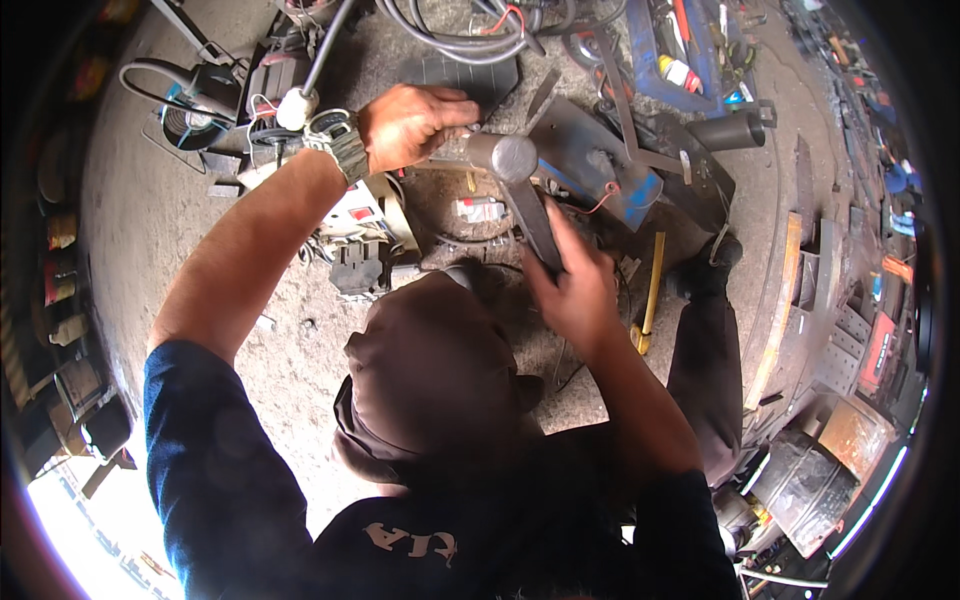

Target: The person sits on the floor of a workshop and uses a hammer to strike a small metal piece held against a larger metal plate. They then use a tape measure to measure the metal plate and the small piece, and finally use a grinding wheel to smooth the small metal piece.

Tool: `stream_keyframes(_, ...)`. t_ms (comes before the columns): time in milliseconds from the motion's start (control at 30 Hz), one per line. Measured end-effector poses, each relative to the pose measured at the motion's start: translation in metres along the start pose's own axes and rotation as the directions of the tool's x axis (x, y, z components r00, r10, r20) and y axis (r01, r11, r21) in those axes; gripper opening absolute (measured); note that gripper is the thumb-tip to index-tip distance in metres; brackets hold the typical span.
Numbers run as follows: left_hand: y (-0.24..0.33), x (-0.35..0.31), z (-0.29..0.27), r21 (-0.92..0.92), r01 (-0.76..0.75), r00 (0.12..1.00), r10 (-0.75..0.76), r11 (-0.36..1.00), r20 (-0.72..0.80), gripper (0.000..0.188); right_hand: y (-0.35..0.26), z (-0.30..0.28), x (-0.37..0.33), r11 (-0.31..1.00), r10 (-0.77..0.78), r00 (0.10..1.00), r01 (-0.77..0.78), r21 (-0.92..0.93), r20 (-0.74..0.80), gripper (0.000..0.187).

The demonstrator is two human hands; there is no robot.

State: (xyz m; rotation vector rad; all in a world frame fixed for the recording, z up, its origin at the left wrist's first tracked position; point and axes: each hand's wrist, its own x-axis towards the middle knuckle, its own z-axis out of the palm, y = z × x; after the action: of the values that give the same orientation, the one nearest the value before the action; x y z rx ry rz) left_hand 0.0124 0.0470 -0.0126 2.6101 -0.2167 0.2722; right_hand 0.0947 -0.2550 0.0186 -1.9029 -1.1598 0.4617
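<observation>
My right hand [578,280] is wrapped round the dark handle of a hammer [540,225]. The round steel hammer head [505,155] is raised in the middle of the view, just right of my left hand [410,125]. That left hand is closed, its fingers pinched together; what they hold, if anything, is too small to make out. Close beyond its fingers lies a dark flat plate [475,80]. To the right of the hammer rests a grey metal piece with blue marks [600,165]. The hammer head partly hides what is beneath it.
An angle grinder [195,120] lies at the far left. Grey cable [460,40] loops across the far side. A blue tray [640,50] holds tools at the far right, near a dark pipe [725,132]. A yellow bar [655,280] lies beside my right forearm.
</observation>
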Motion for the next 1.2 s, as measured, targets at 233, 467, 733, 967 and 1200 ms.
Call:
stream_keyframes(233,0.015,0.003,-0.005,-0.204,0.287,0.901,-0.337,0.936,-0.275,0.019,0.017,-0.051,-0.106,0.991,0.103,0.988,-0.112,0.071,0.119,0.063)
stream_keyframes(467,0.048,-0.022,-0.007,-0.753,0.293,0.626,-0.713,0.589,-0.315,0.012,0.1,-0.022,-0.217,0.59,0.742,0.601,-0.796,0.136,0.297,0.057)
stream_keyframes(733,0.033,-0.015,-0.026,-0.551,0.574,0.677,-0.73,0.606,-0.097,0.016,0.159,-0.01,-0.235,0.48,0.804,0.515,-0.857,0.187,0.298,0.049)
stream_keyframes(967,0.014,0.008,-0.017,-0.359,0.614,0.761,-0.648,0.703,0.032,0.023,0.168,-0.007,-0.234,0.511,0.786,0.549,-0.836,0.201,0.284,0.048)
stream_keyframes(1200,0.021,0.02,-0.022,-0.322,0.549,0.827,-0.558,0.771,0.074,0.023,0.169,0.001,-0.241,0.509,0.796,0.528,-0.848,0.145,0.296,0.044)
